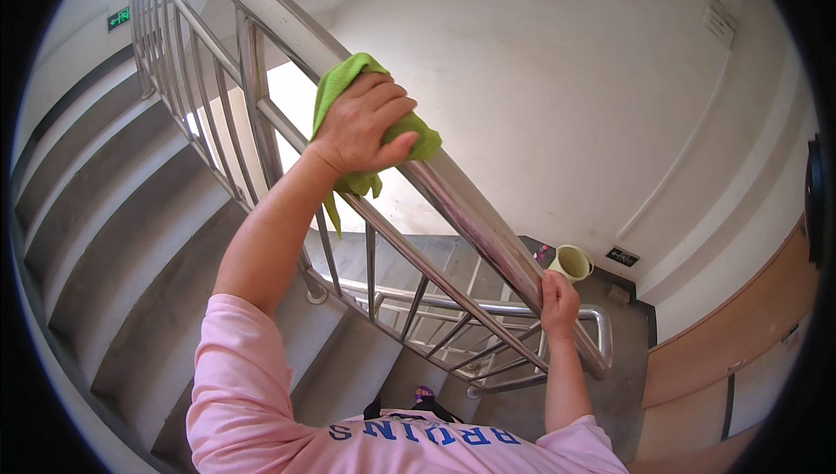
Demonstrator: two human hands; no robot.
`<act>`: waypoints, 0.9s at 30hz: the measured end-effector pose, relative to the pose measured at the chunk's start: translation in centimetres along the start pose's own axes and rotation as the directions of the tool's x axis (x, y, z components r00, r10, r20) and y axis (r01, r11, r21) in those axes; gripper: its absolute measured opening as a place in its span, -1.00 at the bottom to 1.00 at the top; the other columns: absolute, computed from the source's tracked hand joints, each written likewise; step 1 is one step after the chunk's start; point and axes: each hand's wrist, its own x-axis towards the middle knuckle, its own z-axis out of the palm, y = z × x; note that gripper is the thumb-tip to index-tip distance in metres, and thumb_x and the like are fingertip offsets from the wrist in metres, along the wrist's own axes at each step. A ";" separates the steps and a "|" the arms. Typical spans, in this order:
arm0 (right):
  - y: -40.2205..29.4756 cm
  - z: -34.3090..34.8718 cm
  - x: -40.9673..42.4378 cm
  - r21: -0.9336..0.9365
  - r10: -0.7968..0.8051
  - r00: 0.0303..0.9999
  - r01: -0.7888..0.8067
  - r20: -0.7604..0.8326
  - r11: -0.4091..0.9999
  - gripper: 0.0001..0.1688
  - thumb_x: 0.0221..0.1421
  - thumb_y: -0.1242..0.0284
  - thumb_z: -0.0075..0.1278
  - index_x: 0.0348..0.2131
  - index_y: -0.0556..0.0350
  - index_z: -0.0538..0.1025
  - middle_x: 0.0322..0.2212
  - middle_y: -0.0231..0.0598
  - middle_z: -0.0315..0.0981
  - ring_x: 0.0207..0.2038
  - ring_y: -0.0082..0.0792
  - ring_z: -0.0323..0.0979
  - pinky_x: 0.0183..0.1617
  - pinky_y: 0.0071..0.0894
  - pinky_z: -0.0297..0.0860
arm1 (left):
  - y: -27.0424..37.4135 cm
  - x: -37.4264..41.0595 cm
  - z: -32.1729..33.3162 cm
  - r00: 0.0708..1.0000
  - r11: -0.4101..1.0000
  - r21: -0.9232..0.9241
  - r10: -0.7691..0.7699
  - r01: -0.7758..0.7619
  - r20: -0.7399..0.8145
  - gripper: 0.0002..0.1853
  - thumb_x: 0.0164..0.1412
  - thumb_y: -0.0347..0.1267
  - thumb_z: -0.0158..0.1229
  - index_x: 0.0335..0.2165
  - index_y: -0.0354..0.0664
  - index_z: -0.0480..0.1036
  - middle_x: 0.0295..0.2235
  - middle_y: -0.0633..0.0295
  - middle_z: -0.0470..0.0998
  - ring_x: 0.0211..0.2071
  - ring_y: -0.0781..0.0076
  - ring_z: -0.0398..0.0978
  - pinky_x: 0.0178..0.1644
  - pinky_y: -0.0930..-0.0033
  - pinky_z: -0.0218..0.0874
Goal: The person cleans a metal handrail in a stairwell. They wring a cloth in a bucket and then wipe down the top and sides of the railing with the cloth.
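A bright green cloth [339,85] is draped over the thick stainless-steel handrail [470,213] of a staircase. My left hand [366,121] presses the cloth around the rail from above, fingers over the far side. Loose cloth corners hang below the wrist, beside a thinner lower rail. Farther down the same handrail, near its lower end, my right hand [560,304] grips the bare metal. Part of the rail under the cloth is hidden. Streaky reflections show on the rail between my hands.
Concrete steps [144,252] climb to the left. Metal balusters [251,95] stand under the rail. Below, a lower flight has its own railing [418,298]. A pale bucket [572,264] and a small block [618,294] stand on the landing by the wall. A brown door [731,343] is at right.
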 end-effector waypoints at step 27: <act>-0.7 -0.1 0.1 -0.034 -0.030 0.999 0.029 -0.034 0.999 -0.73 0.18 0.28 -0.03 -0.39 0.11 0.51 -0.52 -0.15 0.46 -0.48 -0.11 0.43 -0.41 -0.31 0.30 | -14.0 0.3 -2.3 0.569 0.700 -0.147 -0.668 0.699 -0.479 0.00 0.00 0.08 0.17 0.26 -0.26 0.02 0.30 -0.06 -0.09 0.33 0.00 -0.17 0.35 0.18 -0.32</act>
